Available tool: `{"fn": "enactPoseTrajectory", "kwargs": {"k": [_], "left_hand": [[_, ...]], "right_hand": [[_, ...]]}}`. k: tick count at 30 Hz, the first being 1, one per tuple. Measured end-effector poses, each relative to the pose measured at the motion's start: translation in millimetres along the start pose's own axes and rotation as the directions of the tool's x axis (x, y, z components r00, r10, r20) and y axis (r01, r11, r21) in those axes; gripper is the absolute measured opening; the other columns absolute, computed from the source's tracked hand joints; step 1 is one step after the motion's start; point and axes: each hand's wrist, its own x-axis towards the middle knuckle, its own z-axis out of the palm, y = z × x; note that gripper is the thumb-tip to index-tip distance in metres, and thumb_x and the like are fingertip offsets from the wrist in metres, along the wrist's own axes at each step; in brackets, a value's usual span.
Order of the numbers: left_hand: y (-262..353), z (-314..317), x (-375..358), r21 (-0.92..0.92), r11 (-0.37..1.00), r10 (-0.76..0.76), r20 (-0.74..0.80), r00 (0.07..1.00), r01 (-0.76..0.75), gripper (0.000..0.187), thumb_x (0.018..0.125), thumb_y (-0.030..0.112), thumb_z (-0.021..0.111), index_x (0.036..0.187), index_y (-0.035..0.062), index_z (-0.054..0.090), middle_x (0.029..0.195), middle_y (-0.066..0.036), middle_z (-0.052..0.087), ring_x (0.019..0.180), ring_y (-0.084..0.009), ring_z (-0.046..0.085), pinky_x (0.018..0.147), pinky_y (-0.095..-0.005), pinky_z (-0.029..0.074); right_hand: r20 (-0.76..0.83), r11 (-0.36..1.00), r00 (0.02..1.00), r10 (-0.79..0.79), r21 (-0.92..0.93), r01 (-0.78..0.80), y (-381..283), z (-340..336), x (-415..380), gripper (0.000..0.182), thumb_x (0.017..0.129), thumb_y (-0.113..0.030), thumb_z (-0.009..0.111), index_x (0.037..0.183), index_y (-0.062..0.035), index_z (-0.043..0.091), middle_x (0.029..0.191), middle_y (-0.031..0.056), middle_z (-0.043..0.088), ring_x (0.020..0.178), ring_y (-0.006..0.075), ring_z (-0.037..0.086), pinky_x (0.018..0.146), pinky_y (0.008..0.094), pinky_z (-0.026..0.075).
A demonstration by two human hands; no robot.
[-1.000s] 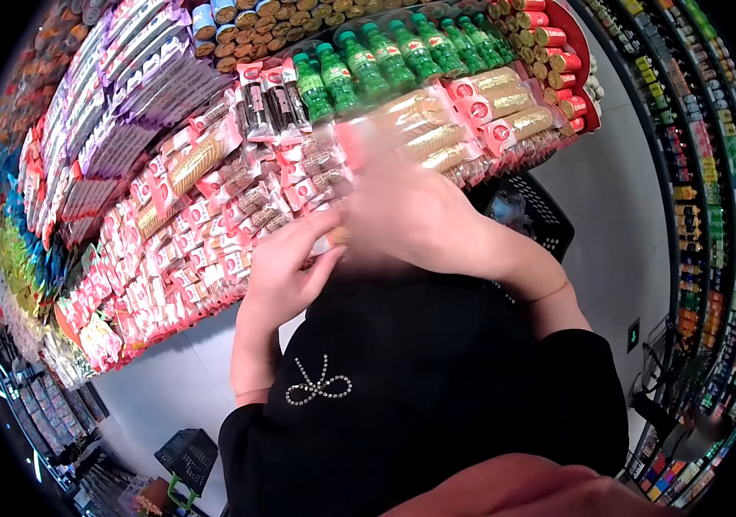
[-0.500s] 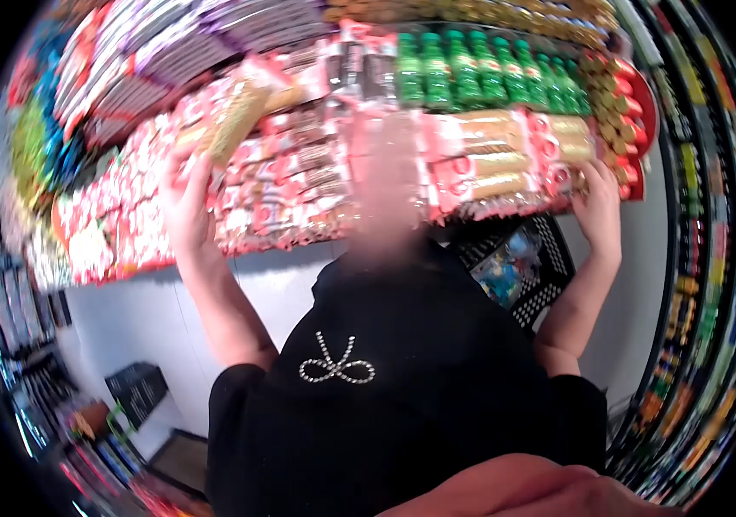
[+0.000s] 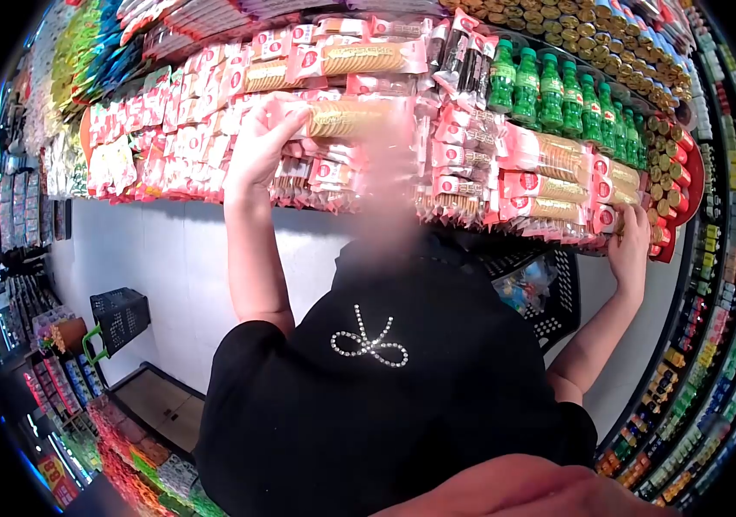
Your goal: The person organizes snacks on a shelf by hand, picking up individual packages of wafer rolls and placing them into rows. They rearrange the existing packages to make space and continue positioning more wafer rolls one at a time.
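Note:
My left hand [image 3: 258, 142] grips the left end of a long pink-and-clear packet of pale biscuits [image 3: 346, 118], held level over the display. Another such packet [image 3: 359, 59] lies just beyond it. At the display's right end my right hand [image 3: 631, 241] rests with bent fingers at the edge of a smaller biscuit packet [image 3: 616, 191]; its fingertips are partly hidden, and whether it grips the packet is unclear. Between the hands lie stacked pink packets [image 3: 549, 185]. A blurred patch hides part of the middle.
Green bottles [image 3: 551, 90] stand behind the packets at the right, near gold-topped items [image 3: 665, 168]. A black basket [image 3: 562, 297] with colourful bags sits below the display. Another dark basket [image 3: 122, 319] stands on the floor at left. Shelves [image 3: 713, 284] curve along the right.
The packet in my left hand has gone from steeply tilted to level and moved right. The view has shifted, with the display's right end lower. My right hand stays by the right-end packets.

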Motion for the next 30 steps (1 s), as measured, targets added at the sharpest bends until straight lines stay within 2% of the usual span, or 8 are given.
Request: {"fn": "enactPoseTrajectory", "kwargs": {"k": [3,12,16,18,23,25,28,30], "left_hand": [[-1.8,-0.7,6.3,-0.196,0.981,-0.007,-0.007,1.0,0.006,0.016,0.087,0.014,0.061,0.097,0.0029,0.055,0.078,-0.005,0.063,0.057,-0.0099,0.06,0.046,-0.0178,0.043],[-6.4,16.4,19.6,-0.368,0.929,0.021,-0.068,0.997,-0.045,0.025,0.087,0.006,0.059,0.109,-0.0026,0.052,0.097,-0.014,0.064,0.081,-0.0179,0.067,0.059,-0.019,0.053],[-0.6,25.4,10.8,-0.145,0.988,0.025,-0.202,0.979,-0.055,0.054,0.08,-0.004,0.064,0.124,-0.0019,0.034,0.1,-0.018,0.062,0.08,-0.0194,0.066,0.06,-0.0201,0.053],[-0.4,25.8,7.9,0.122,0.966,0.25,-0.201,0.947,-0.229,0.063,0.078,0.004,0.07,0.125,-0.0025,0.029,0.09,-0.014,0.064,0.07,-0.0141,0.063,0.057,-0.0216,0.051],[1.2,28.0,2.1,0.531,0.834,0.333,-0.269,0.904,-0.15,0.067,0.071,0.018,0.078,0.124,0.0024,0.039,0.097,-0.016,0.061,0.072,-0.0157,0.06,0.059,-0.0274,0.05],[-2.2,27.9,0.7,0.923,0.364,0.634,-0.145,0.76,-0.127,0.067,0.067,0.023,0.081,0.119,0.001,0.047,0.097,-0.013,0.054,0.09,-0.0264,0.055,0.077,-0.0369,0.047],[-2.7,29.9,-3.4,0.958,0.269,0.677,-0.112,0.728,-0.103,0.07,0.062,0.033,0.082,0.119,0.0077,0.05,0.109,-0.016,0.047,0.102,-0.0313,0.045,0.085,-0.0423,0.041],[-2.2,34.1,-4.5,0.96,0.251,0.695,-0.091,0.713,-0.123,0.065,0.061,0.028,0.081,0.117,0.0092,0.053,0.11,-0.013,0.045,0.103,-0.0314,0.044,0.086,-0.0416,0.039]], "right_hand": [[0.002,1.0,1.0,-0.018,0.011,0.018,0.4,-0.2,-0.9,0.052,0.065,0.011,0.05,0.114,-0.0051,0.05,0.114,0.0169,0.048,0.109,0.037,0.045,0.093,0.0433,0.036],[-0.012,0.999,0.999,-0.044,0.003,0.044,0.1,3.3,0.8,0.047,0.066,0.01,0.047,0.111,-0.0028,0.049,0.11,0.0175,0.049,0.104,0.0385,0.047,0.09,0.044,0.037],[-0.05,0.999,0.997,-0.05,-0.007,0.05,-0.1,5.6,1.5,0.039,0.068,0.007,0.048,0.106,-0.0016,0.049,0.105,0.0184,0.049,0.101,0.0387,0.047,0.088,0.0445,0.038],[-0.061,0.998,0.997,-0.058,0.006,0.058,-0.3,6.7,1.5,0.036,0.069,0.005,0.05,0.104,-0.0017,0.05,0.103,0.0184,0.05,0.1,0.0386,0.047,0.088,0.0447,0.037],[-0.088,0.997,0.994,-0.066,0.027,0.069,2.1,8.9,1.9,0.034,0.069,0.003,0.05,0.103,-0.0013,0.05,0.101,0.0181,0.051,0.099,0.0382,0.048,0.087,0.0449,0.038],[-0.088,0.998,0.994,-0.062,0.022,0.064,2.1,8.2,2.4,0.034,0.069,0.001,0.052,0.102,-0.0015,0.05,0.1,0.0181,0.051,0.099,0.0381,0.048,0.087,0.045,0.038],[-0.055,1.0,0.998,-0.027,0.007,0.027,-4.0,5.8,2.5,0.033,0.068,-0.002,0.056,0.1,-0.0021,0.051,0.099,0.0179,0.051,0.098,0.0381,0.048,0.087,0.0451,0.039],[-0.028,1.0,1.0,-0.002,-0.014,0.001,-3.7,4.0,2.9,0.033,0.067,-0.003,0.058,0.099,-0.0025,0.051,0.098,0.0177,0.051,0.097,0.0382,0.048,0.086,0.0451,0.039]]}}
